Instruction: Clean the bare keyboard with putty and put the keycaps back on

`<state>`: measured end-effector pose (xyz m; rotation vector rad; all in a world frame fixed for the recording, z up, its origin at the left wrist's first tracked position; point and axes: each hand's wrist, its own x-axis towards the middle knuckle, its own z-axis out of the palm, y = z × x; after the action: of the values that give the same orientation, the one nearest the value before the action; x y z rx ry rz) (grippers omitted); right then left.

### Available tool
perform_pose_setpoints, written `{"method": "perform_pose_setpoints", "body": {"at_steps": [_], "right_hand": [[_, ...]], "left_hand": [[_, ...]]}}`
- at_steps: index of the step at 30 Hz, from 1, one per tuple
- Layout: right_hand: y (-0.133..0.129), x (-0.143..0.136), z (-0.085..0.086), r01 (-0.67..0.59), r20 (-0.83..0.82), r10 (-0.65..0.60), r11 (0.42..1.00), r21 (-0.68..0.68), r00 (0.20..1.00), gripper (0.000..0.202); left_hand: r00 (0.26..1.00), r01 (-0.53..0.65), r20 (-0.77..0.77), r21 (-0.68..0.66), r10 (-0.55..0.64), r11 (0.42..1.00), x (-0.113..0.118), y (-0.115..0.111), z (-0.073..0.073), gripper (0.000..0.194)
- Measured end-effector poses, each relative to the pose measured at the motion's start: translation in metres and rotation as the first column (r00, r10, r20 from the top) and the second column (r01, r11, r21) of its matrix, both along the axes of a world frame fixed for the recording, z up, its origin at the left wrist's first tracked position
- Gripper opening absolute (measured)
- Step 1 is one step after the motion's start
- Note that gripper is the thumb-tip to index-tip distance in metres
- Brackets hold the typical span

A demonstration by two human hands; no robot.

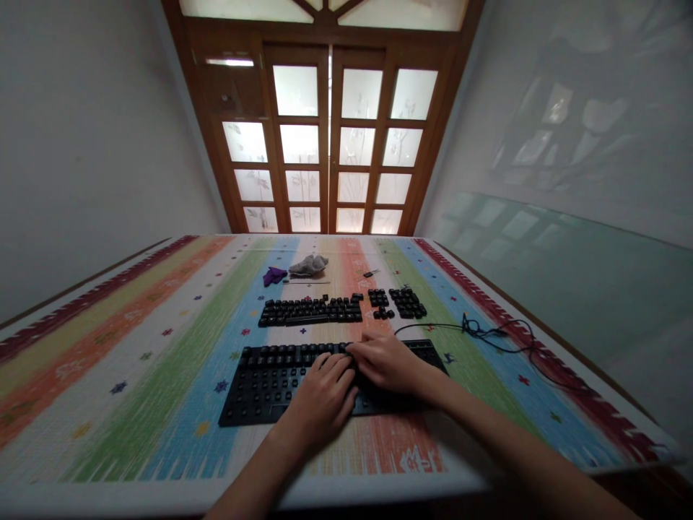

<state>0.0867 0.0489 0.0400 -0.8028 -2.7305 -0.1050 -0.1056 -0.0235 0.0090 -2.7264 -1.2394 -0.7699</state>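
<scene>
A black keyboard (260, 399) lies on the striped cloth in front of me. Its top row carries keycaps, while bare switches show in the rows below on the left side. My left hand (328, 390) rests over the keyboard's middle, fingers stretched forward and lying on it. Touching the same area from the right is my right hand (388, 361), its fingers drawn together near the top row; whatever is at their tips is hidden. Behind the keyboard, loose black keycaps (310, 310) are laid out in rows, with a number-pad group of keycaps (408, 303) to the right.
A cable (492, 336) trails rightward from the keyboard, partly bundled. Farther back lie a grey cloth (308, 266), a purple cloth (274, 275), a thin stick (307, 282) and a small dark tool (369, 274). The striped tablecloth (124, 404) covers the table.
</scene>
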Motion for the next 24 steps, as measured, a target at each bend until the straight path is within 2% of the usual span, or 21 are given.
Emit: {"method": "perform_pose_setpoints", "body": {"at_steps": [2,4,6,9,12,17,24], "right_hand": [[0.021,0.006,0.007,0.046,-0.144,-0.047,0.999,-0.01,0.988,0.016],[0.049,0.01,0.012,0.138,-0.204,-0.143,0.99,-0.036,0.969,0.016],[0.081,0.012,0.012,0.256,-0.155,-0.27,0.961,-0.106,0.95,0.016],[0.123,0.013,0.006,0.323,-0.132,-0.339,0.938,-0.128,0.931,0.016],[0.151,0.012,-0.001,0.372,-0.111,-0.388,0.917,-0.145,0.915,0.019],[0.172,0.011,-0.007,0.38,-0.057,-0.397,0.905,-0.191,0.916,0.014],[0.175,0.007,-0.009,0.364,-0.098,-0.394,0.902,-0.232,0.914,0.008]], "left_hand": [[1.0,0.001,0.031,0.001,-0.001,1.0,-0.001,-0.001,-0.001,0.018],[0.999,0.008,0.053,-0.008,-0.007,1.0,-0.003,-0.001,-0.001,0.017],[0.998,0.015,0.059,-0.021,-0.014,1.0,-0.004,-0.001,-0.002,0.017],[0.998,0.021,0.059,-0.038,-0.019,0.999,-0.005,-0.001,-0.004,0.018],[0.998,0.023,0.063,-0.047,-0.02,0.999,-0.006,-0.001,-0.006,0.019],[0.999,0.01,0.05,-0.063,-0.007,0.998,-0.005,-0.001,-0.009,0.02],[0.999,0.011,0.033,-0.073,-0.009,0.997,-0.005,0.0,-0.008,0.022]]}}
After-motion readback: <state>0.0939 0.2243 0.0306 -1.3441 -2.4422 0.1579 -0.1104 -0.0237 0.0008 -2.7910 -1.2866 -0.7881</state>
